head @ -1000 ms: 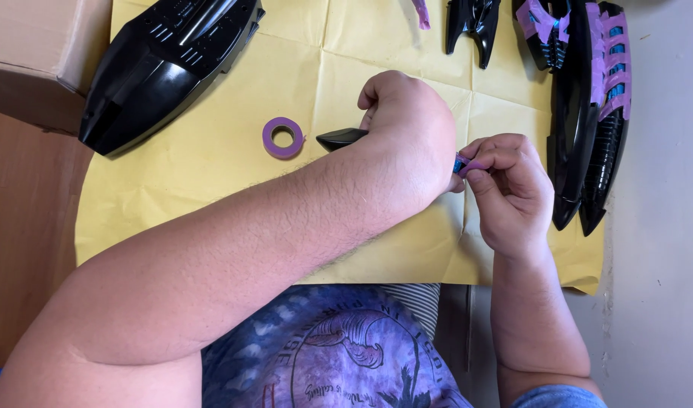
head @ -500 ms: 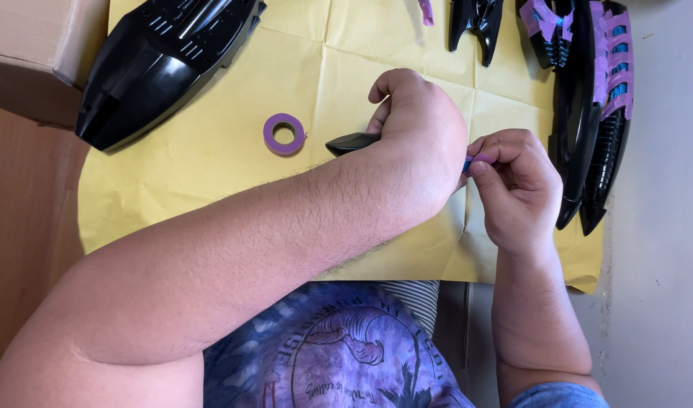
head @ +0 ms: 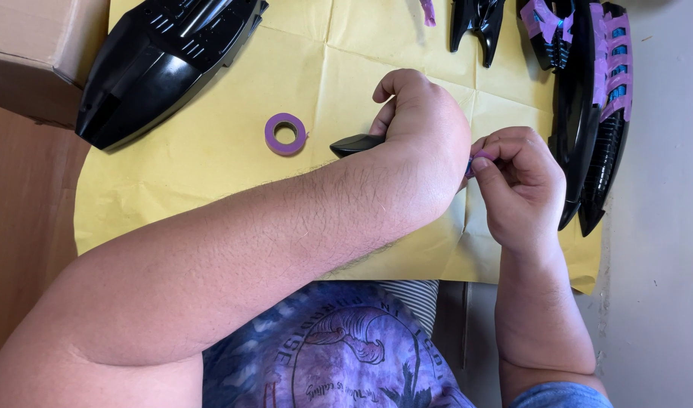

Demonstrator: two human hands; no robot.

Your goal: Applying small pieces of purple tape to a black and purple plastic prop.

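Masking a small black part (head: 355, 143) is in hand: left hand (head: 426, 128) grips it closed, right hand (head: 520, 181) pinches purple tape (head: 479, 157). Pressing the strip flat likely comes next.

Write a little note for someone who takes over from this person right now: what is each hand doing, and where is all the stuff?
Left hand: closed in a grip on a small black plastic piece, held just above the yellow paper.
Right hand: fingertips pinch a bit of purple tape right beside the left hand.
Purple tape roll: lying flat on the paper, left of the hands, untouched.
Large black shell: top left, no tape on the parts in view.
Done: long black parts at the right edge already carry purple tape strips.
Left: the strip between the hands is not yet stuck down flat, as far as can be seen.
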